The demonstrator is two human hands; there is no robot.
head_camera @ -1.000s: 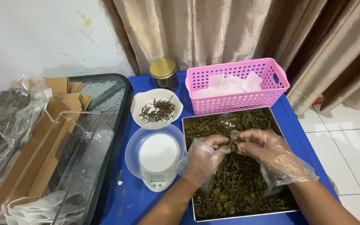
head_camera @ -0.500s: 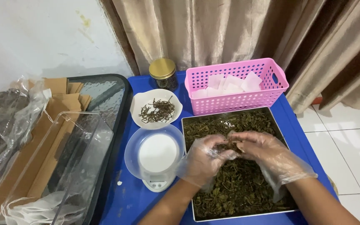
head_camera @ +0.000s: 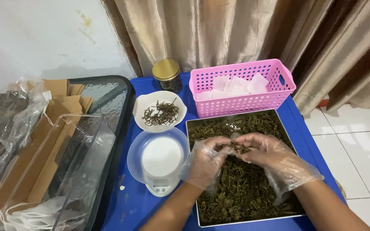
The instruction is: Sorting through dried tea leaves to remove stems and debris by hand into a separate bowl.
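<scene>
Both of my hands wear loose clear plastic gloves and meet over a square metal tray [head_camera: 192, 128] filled with dried green-brown leaves [head_camera: 245, 188]. My left hand [head_camera: 206, 160] and my right hand [head_camera: 266, 152] together pinch a small clump of the leaves between their fingertips, just above the heap. To the left of the tray stands a small white kitchen scale [head_camera: 161, 186] carrying a clear bowl [head_camera: 135, 149]. Behind that, a white dish [head_camera: 144, 102] holds dark twigs.
A pink perforated basket [head_camera: 240, 105] with white paper sachets sits behind the tray, beside a dark jar with a gold lid [head_camera: 166, 70]. All stand on a blue table [head_camera: 138, 205]. At left, a glass-topped table bears cardboard pieces [head_camera: 56, 111], a clear plastic box [head_camera: 82, 162] and plastic bags. Curtains hang behind.
My hands dipped into the leaf heap half a second ago and have lifted slightly again, fingertips still together on a clump. Nothing else has moved.
</scene>
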